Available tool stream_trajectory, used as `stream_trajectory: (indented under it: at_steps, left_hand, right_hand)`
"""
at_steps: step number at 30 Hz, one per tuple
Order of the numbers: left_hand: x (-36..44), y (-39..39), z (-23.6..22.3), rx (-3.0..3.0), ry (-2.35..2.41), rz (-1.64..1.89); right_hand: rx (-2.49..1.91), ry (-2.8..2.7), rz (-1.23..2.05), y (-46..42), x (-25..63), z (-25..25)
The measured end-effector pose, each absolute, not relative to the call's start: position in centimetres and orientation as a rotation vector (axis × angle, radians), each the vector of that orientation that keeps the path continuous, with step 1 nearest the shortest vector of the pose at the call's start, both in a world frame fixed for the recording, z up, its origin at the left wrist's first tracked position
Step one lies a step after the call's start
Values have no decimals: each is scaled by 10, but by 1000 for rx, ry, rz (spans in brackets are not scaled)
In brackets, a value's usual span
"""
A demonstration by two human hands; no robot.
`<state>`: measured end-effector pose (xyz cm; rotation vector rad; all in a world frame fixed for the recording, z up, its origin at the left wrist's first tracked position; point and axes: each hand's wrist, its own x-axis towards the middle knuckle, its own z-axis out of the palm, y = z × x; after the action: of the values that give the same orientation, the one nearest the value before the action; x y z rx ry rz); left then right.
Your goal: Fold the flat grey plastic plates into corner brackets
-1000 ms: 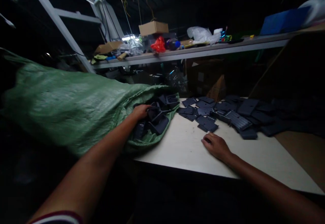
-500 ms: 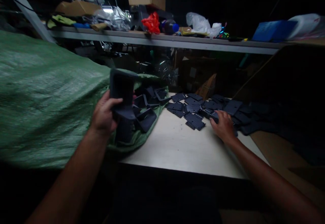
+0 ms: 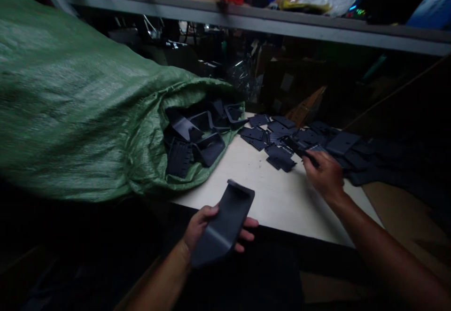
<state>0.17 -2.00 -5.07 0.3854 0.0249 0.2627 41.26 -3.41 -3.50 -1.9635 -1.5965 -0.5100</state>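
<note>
Sack: a large green woven plastic sack lies on its side, its open mouth full of dark moulded plastic pieces.
Table: a pale wooden tabletop carries loosely scattered flat dark plastic plates.
Left hand: fingers spread, holding a curved dark plastic piece just off the table's near edge.
Right hand: narrowly closed, gripping a slim dark plastic strip beside the plates.
</note>
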Motion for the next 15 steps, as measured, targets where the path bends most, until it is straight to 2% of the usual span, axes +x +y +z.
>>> stream_trajectory:
  at_steps: [7, 11, 13, 15]
  left_hand:
    - [-8, -12, -43, 499, 115, 326]
    - [-15, -2, -41, 631, 351, 445]
    - [-14, 1, -42, 682, 492, 462]
    - [-9, 2, -43, 737, 630, 486]
  right_hand:
    - [-1932, -1943, -359, -60, 332, -77]
    - [-1995, -1952, -308, -64, 313, -66]
    - [-1962, -1847, -134, -65, 301, -46]
    - [-1868, -1635, 320, -67, 287, -22]
